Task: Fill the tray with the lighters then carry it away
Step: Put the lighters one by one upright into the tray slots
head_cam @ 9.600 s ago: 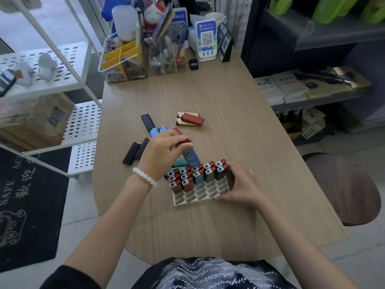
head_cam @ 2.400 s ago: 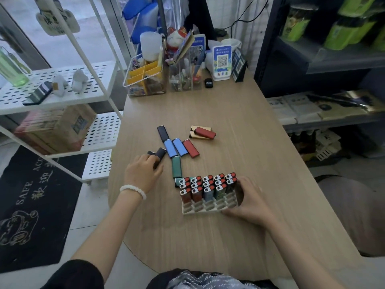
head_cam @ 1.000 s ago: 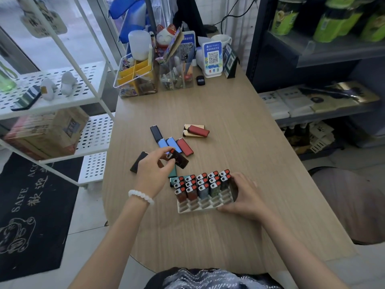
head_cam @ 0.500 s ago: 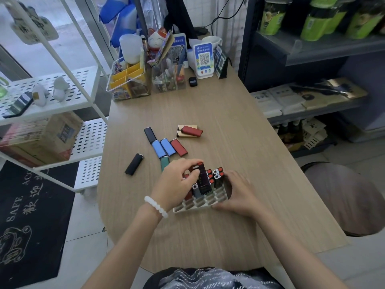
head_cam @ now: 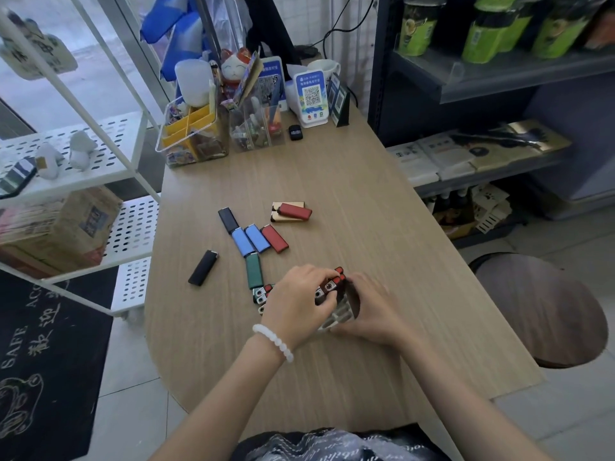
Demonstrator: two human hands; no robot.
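Because the tray (head_cam: 337, 319) is light and its slots are narrow, I keep my right hand (head_cam: 372, 311) wrapped around its right end, fingers curled against the wall, so it cannot slide on the wooden table (head_cam: 349, 181) while I press a lighter in. My left hand (head_cam: 296, 302) sits over the middle of the tray, fingers bent down onto the standing lighters (head_cam: 327, 287); I judge it is seating one into a slot, but the hand hides the piece, so I cannot tell whether it grips anything or only pushes.

The tray lies at the near centre of the table, its far rows filled with upright lighters, red caps up, and at least part of the near row bare at the right end.

The loose stock lies flat just beyond the tray to the left, within a short reach: a green lighter (head_cam: 253, 270) nearly touching the tray, two blue lighters (head_cam: 250, 239) side by side, a red lighter (head_cam: 274, 238) beside them, a black lighter (head_cam: 228, 220) further off, and another black one (head_cam: 203, 267) apart to the left. One more red lighter (head_cam: 294, 211) rests on a tan box (head_cam: 283, 217) farther back. Filling is unfinished, so carrying must wait.
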